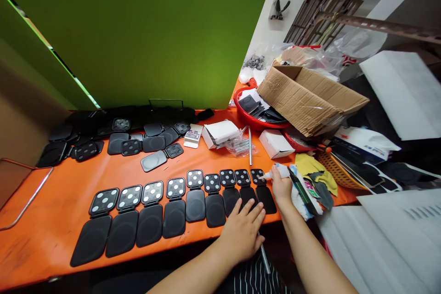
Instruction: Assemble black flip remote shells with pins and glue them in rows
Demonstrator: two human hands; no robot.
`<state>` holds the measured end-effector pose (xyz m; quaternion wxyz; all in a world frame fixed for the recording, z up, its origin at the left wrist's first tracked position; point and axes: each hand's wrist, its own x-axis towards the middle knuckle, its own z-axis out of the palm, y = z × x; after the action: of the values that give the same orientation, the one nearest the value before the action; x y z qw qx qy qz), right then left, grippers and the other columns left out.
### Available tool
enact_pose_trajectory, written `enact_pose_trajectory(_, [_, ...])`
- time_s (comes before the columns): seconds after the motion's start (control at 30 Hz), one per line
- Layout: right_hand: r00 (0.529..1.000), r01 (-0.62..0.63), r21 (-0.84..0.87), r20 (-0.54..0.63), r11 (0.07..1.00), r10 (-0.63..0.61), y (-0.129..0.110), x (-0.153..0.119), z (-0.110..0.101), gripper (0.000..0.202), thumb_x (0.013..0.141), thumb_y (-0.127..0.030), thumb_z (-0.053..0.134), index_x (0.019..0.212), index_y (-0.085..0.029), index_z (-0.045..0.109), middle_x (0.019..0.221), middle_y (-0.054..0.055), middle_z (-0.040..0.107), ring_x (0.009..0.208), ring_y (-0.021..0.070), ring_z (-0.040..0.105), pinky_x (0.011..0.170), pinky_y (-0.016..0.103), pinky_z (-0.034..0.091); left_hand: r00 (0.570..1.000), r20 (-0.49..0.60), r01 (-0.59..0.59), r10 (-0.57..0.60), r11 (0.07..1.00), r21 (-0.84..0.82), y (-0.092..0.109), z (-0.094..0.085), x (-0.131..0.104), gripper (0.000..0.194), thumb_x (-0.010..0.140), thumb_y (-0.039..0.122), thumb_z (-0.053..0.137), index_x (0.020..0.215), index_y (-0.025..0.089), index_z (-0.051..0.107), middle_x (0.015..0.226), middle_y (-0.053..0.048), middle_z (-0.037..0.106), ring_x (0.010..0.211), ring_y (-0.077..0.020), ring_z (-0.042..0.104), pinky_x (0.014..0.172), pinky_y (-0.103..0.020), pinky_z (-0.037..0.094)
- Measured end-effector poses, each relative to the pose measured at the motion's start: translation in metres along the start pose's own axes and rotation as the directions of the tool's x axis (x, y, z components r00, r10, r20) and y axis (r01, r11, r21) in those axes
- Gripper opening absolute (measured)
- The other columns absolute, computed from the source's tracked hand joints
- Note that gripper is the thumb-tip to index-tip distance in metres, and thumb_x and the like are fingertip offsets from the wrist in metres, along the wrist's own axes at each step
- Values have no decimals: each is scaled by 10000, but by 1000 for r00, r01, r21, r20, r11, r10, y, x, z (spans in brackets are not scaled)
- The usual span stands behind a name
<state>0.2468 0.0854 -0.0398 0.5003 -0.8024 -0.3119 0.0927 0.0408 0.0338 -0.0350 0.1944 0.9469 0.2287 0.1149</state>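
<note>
My right hand (281, 187) is closed round a small white glue bottle (283, 172), its thin nozzle pointing left at the dotted square end of the last black folding piece (257, 176). My left hand (244, 232) lies with spread fingers over the lower flaps at the row's right end. Beside its thumb a metal rod (264, 257) slants down past the table edge; I cannot tell if the hand touches it. Several like pieces stretch leftward in a row, each with white dots on the small end and a plain black flap (149, 225) nearer me.
More black pieces (153, 161) lie piled along the back of the orange table (69, 179). White boxes (275, 143) and an upright metal tube (250, 147) stand behind the row. At right are a red basin (241, 110), a cardboard box (303, 96) and a yellow cloth (312, 167).
</note>
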Motion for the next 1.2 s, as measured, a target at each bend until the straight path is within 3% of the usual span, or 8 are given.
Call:
enact_pose_trajectory(0.17, [1000,6,-64,-13,998,-7,1,-5,2,473,718,-586,520,646,-137,651,679,165,696,786,313,645,671,349,443,1000,3,0,0,1000,22,0,1,0,585,922,496,250,1426,200,265,1495,-3,289,1363,-236,231,1110,-489,169])
enact_pose_trajectory(0.4, [983,184,-196,38,963,-180,-1,-4,2,533,763,-607,439,617,-137,644,656,177,683,739,305,644,658,342,434,1000,-4,-2,2,1000,-25,-1,3,1,585,920,495,277,1420,191,278,1495,-12,288,1363,-246,228,1107,-503,164])
enact_pose_trajectory(0.6, [973,232,-244,55,942,-225,-5,-4,-1,561,784,-606,405,611,-138,660,642,173,680,721,298,646,656,342,436,1000,-10,-2,2,1000,-16,-1,3,1,583,918,494,284,1419,196,279,1494,-5,290,1363,-244,228,1107,-509,169])
enact_pose_trajectory(0.73, [989,150,-207,41,967,-145,-7,-3,-5,540,744,-614,448,596,-138,658,646,169,678,733,308,643,666,357,438,1000,-9,-2,2,1000,-3,0,2,0,583,917,494,288,1417,193,282,1492,-5,296,1363,-244,230,1106,-508,176])
enact_pose_trajectory(0.87, [997,-76,80,10,994,76,-9,-6,-1,446,710,-576,545,669,-142,640,674,109,679,660,237,626,593,304,440,1000,-4,-3,3,1000,6,1,1,0,580,916,497,286,1413,197,291,1489,-4,302,1361,-244,237,1107,-502,179])
enact_pose_trajectory(0.97, [986,-152,227,100,962,133,-16,-15,10,425,721,-579,552,639,-163,588,536,28,606,476,161,528,468,261,376,1000,-1,-3,3,1000,-1,1,1,0,585,916,500,282,1411,190,295,1489,-10,301,1361,-249,236,1105,-509,179])
enact_pose_trajectory(1.1, [975,-90,121,212,989,63,-28,-29,23,460,727,-601,545,573,-168,569,497,34,588,485,171,529,501,272,381,1000,-7,0,0,1000,-7,1,3,0,593,917,499,276,1419,183,280,1486,-18,308,1359,-251,241,1109,-510,165])
enact_pose_trajectory(1.2, [978,7,12,209,1000,-9,-36,-36,27,480,748,-605,504,579,-165,595,572,83,641,572,213,583,563,292,396,1000,-13,-1,1,1000,-11,0,4,0,600,915,500,282,1422,180,272,1484,-23,315,1358,-254,243,1110,-506,160])
